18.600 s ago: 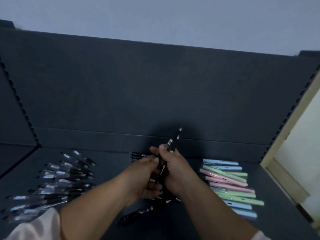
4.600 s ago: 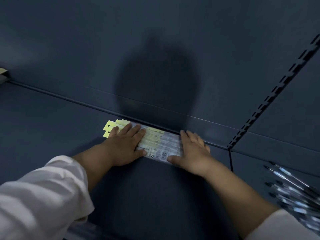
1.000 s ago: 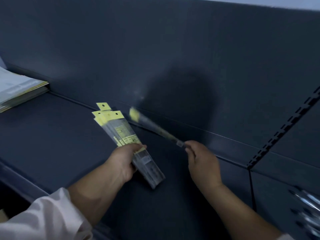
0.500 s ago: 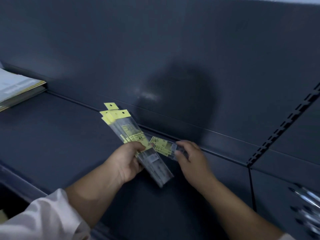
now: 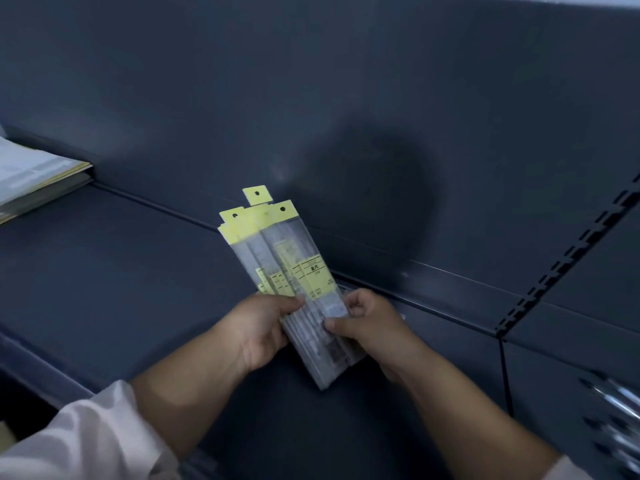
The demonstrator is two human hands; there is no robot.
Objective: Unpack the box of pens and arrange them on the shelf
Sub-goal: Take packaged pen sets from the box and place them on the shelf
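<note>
Both hands hold one fanned stack of clear packets (image 5: 294, 282) with yellow hang tabs above the dark shelf (image 5: 114, 271), left hand (image 5: 263, 330) gripping its left edge, right hand (image 5: 367, 327) pinching its lower right edge, with blurred pens (image 5: 616, 420) lying far right.

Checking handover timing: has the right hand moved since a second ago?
Yes: the right hand went left, away from the slotted upright, onto the packet bundle.
</note>
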